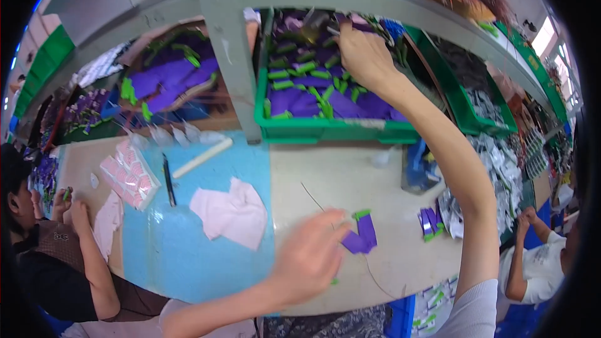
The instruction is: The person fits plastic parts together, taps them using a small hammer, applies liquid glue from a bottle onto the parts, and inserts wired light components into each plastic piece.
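Observation:
My left hand point(310, 250) hovers low over the pale tabletop, fingers bent and smeared by motion. Its fingertips overlap the left end of a bent purple strip with a green tip point(369, 231); whether they grip it is unclear. A bit of green shows below the palm, and thin dark threads run near the hand. My right hand point(363, 56) reaches over the far part of a green crate point(332, 134) filled with purple strips with green ends point(300, 97). Its fingertips are among the pieces at the back, and their grip is hidden.
On the blue mat point(188, 263) lie a pale pink cloth point(231, 213), a pink-and-white packet point(130, 175), a black pen-like tool point(169, 180) and a white stick point(202, 158). Silvery pieces point(491, 175) heap at right. A shelf post point(226, 56) rises beside the crate. People sit at both sides.

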Action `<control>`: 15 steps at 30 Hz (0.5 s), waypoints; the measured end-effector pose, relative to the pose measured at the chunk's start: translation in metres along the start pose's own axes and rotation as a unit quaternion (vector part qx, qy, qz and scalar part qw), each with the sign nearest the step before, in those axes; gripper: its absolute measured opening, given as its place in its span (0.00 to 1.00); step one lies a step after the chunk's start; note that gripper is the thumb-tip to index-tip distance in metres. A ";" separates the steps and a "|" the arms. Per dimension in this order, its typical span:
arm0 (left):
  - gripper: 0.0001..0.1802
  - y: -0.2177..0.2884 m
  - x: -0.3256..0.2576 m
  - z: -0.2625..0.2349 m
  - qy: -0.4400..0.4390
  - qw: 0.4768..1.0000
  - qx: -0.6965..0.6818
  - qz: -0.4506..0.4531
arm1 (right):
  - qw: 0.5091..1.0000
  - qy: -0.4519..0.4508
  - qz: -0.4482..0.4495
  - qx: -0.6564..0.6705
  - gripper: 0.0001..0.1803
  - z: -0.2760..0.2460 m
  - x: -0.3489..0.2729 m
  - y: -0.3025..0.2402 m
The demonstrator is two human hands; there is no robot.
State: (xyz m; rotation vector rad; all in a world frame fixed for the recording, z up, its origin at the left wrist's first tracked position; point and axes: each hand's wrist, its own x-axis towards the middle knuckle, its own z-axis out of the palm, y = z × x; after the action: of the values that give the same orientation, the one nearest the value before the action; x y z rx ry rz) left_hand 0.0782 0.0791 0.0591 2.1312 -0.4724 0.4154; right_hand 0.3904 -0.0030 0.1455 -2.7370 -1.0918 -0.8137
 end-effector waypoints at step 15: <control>0.45 0.010 -0.077 0.141 -0.205 0.958 0.195 0.037 | 0.864 -0.240 0.258 0.360 0.13 -0.054 -0.356 -0.062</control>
State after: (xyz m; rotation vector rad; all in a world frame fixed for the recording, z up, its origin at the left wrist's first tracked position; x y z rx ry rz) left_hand 0.0227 -0.0294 -0.0468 2.6045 -0.7577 0.1048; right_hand 0.1100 -0.1905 0.0041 -2.3754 -0.4780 0.3238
